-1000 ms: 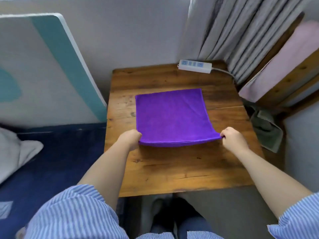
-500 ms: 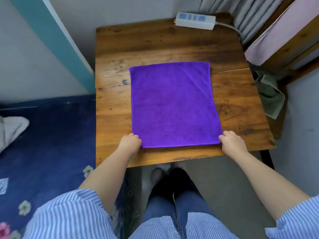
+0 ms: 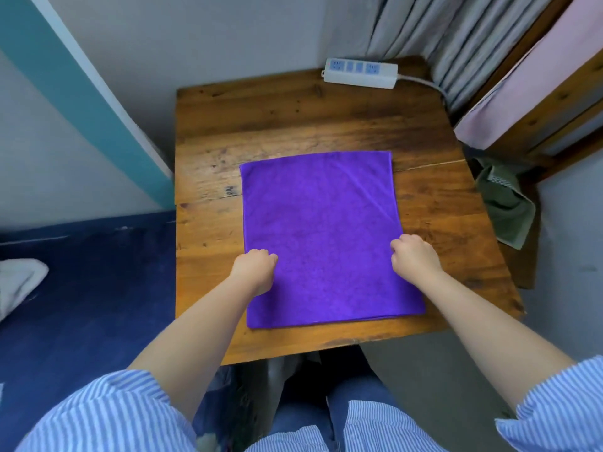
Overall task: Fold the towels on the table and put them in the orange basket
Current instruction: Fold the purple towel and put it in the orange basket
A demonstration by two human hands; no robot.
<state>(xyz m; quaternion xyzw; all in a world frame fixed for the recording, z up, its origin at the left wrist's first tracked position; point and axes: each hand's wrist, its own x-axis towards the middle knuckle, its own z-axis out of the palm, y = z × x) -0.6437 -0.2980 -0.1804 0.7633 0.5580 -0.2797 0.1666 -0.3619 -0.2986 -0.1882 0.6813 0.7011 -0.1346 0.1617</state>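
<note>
One purple towel (image 3: 321, 236) lies flat on the wooden table (image 3: 293, 119), squared up with its near edge just short of the table's front edge. A doubled edge shows along that near side, so I judge it is already folded once and laid out for the next fold.

Both hands are on the towel, about halfway along its length. The left hand (image 3: 256, 272) sits on the towel's left margin and the right hand (image 3: 414, 256) on its right margin, each with the fingers curled under. Whether they pinch the cloth or only press it with the knuckles I cannot tell; the fingertips are hidden. Set level with each other, they look placed to pin a fold line across the towel's middle, or to smooth it.

By count: one towel, two hands, one table. One white power strip (image 3: 360, 73) lies beyond the towel's far edge, at the table's back corner, well apart from the cloth. No orange basket is in sight.
</note>
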